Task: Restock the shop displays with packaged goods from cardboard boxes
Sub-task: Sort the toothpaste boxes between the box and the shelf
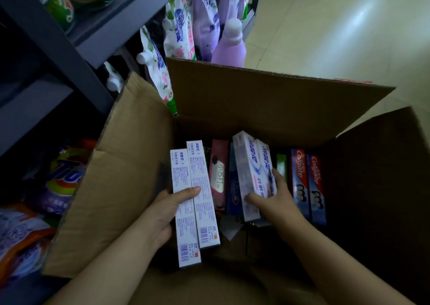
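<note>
The person's left hand (167, 208) has its grip clamped on two white toothpaste boxes (194, 202), held side by side with their printed backs up, above the open cardboard box (130, 183). The right hand (273, 198) has its grip clamped on two more white toothpaste boxes (252, 172) that stand tilted inside the cardboard box. Beside these stand a pink toothpaste box (218, 174) and two red Colgate boxes (308, 183). Beyond the far flap, detergent pouches (183, 32) and a purple bottle (230, 46) fill the grey shelf (97, 37).
</note>
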Tool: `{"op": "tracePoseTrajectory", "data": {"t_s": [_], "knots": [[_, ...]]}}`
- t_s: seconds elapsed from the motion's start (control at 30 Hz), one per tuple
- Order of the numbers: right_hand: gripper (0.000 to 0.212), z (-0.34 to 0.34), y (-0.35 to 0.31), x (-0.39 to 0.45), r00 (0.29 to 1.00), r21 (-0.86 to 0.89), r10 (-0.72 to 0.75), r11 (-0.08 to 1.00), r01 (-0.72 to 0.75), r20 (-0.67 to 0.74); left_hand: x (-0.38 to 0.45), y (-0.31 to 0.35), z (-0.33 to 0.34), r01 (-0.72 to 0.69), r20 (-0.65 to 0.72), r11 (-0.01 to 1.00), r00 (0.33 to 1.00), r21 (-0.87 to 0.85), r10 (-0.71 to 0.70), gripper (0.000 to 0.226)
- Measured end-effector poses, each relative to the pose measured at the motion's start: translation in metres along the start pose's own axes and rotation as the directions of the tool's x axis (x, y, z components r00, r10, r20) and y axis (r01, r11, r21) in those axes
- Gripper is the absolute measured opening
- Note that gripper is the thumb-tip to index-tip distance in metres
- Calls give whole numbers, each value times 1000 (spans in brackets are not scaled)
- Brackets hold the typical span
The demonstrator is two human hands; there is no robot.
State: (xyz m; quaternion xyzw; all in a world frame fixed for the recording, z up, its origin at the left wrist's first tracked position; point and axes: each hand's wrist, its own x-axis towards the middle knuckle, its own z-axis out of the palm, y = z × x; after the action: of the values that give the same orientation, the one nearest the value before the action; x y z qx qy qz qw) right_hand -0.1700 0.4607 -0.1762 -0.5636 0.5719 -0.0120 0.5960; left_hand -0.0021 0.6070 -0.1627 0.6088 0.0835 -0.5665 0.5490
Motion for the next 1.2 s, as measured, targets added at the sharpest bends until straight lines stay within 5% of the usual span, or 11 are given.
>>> {"op": "tracePoseTrajectory", "data": {"t_s": [0.17,0.37,0.53,0.8,0.97,1.07,1.2], "knots": [[102,16,-22,-62,977,-35,-118,991,126,177,-2,2,17,-59,18,995,998,-77,60,45],[100,32,-33,-79,961,-149,-200,962,229,189,-10,0,20,-137,36,984,989,-118,142,48],[106,27,-52,-90,959,-344,-265,895,284,104,-33,21,33,-224,176,972,956,-69,233,106],[106,-9,-142,-184,905,-589,-417,712,383,85,-140,97,75,-303,163,952,937,-51,308,112],[96,-55,-215,-259,874,-452,-439,750,483,206,-234,159,98,-363,170,924,910,-116,379,66],[72,-84,-255,-308,862,-201,-473,840,504,185,-293,197,110,-281,232,946,921,-163,313,87],[44,-107,-294,-377,826,-37,-564,826,563,-19,-375,235,124,-234,262,948,921,-215,287,99]]}}
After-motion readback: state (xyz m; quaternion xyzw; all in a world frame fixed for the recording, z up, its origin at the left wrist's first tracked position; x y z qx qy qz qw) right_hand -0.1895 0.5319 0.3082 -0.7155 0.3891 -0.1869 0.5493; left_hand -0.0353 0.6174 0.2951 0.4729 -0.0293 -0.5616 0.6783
